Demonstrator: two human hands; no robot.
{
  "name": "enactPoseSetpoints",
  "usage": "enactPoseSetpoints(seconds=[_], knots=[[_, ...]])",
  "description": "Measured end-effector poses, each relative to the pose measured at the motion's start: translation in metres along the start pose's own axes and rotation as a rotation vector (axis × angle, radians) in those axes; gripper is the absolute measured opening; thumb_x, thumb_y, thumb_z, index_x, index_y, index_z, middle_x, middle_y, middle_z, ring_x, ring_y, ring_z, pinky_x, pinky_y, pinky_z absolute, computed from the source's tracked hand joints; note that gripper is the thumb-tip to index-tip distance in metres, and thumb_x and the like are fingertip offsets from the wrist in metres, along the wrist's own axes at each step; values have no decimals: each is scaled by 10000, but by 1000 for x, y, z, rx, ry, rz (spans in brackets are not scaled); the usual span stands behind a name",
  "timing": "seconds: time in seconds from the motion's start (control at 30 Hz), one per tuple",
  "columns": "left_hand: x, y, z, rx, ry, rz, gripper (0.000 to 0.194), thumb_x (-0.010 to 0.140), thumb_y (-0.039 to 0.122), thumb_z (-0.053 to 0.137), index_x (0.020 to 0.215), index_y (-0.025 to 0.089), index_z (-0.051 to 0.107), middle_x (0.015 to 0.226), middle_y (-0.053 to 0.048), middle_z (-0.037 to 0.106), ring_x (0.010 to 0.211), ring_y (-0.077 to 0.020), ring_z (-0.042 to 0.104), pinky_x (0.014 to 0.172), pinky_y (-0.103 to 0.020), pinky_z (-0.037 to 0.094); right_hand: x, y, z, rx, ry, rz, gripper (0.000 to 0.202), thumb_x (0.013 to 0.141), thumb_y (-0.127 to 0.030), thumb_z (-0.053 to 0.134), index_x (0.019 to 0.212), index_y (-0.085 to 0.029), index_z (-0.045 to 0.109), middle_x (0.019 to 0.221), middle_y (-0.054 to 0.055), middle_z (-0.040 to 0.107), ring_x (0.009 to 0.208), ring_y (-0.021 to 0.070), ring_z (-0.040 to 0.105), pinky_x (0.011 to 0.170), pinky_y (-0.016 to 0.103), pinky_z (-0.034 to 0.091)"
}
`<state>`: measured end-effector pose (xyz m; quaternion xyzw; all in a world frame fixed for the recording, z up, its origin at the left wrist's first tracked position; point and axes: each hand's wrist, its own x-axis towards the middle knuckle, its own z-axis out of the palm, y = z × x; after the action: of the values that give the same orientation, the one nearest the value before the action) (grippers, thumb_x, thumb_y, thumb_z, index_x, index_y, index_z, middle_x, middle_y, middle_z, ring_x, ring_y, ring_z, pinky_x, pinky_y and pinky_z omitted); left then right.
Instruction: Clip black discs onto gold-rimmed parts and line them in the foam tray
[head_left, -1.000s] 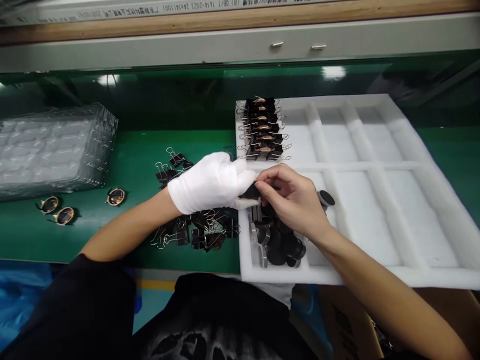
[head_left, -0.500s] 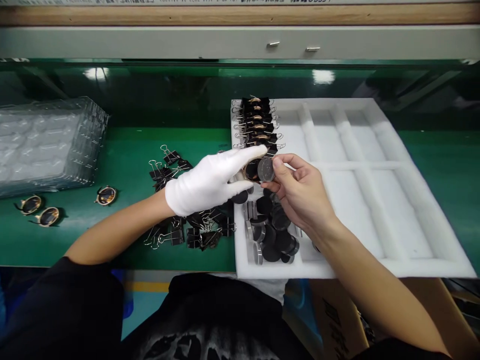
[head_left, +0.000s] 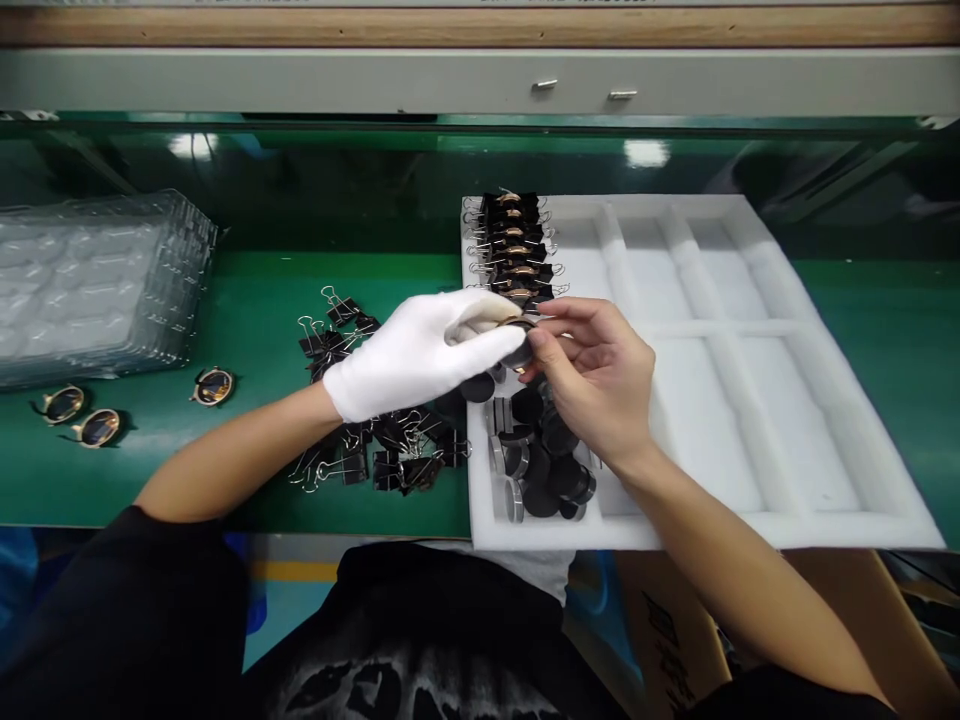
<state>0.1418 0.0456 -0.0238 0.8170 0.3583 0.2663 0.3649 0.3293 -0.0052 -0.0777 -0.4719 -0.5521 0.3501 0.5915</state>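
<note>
My left hand (head_left: 420,350), in a white glove, is closed on a gold-rimmed round piece (head_left: 517,321) that looks like a watch case, seen nearly edge-on. Bare, my right hand (head_left: 596,375) pinches a round dark disc (head_left: 519,352) against it between thumb and fingers. Fingers partly hide both pieces, so how they fit together cannot be made out. Just below lie several loose dark discs (head_left: 541,490) in a compartment of the white foam tray (head_left: 757,530). Behind my hands, a row of gold-rimmed pieces (head_left: 517,250) is gripped by black binder clips.
Loose black binder clips (head_left: 390,455) lie in a heap left of the tray. Farther left are three gold-rimmed round pieces (head_left: 214,386) on the green table (head_left: 255,480). A stack of clear plastic trays (head_left: 90,290) stands at the back left.
My right hand has brought the disc against the gold-rimmed piece. The left hand has tilted the piece from face-up to nearly edge-on, with its fingers closed further.
</note>
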Motion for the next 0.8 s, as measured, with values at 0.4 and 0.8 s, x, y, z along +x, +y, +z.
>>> enactPoseSetpoints(seconds=[0.4,0.8], knots=[[3,-16,-78,648,-372,6,336,951,499,541,902,269,780,787,-8,717,620,-148,597,597,-306,427,12,0,-22,211,-208,299,310,812,-448,871,1025,-246,772,999,42,776,812,186,723,716,347,655],[1,-55,-66,812,-673,25,327,919,349,498,1076,372,784,1059,-4,774,898,-237,676,850,-385,425,15,0,-25,302,-183,383,198,809,-379,870,944,-285,759,1005,18,774,882,193,731,668,306,647]])
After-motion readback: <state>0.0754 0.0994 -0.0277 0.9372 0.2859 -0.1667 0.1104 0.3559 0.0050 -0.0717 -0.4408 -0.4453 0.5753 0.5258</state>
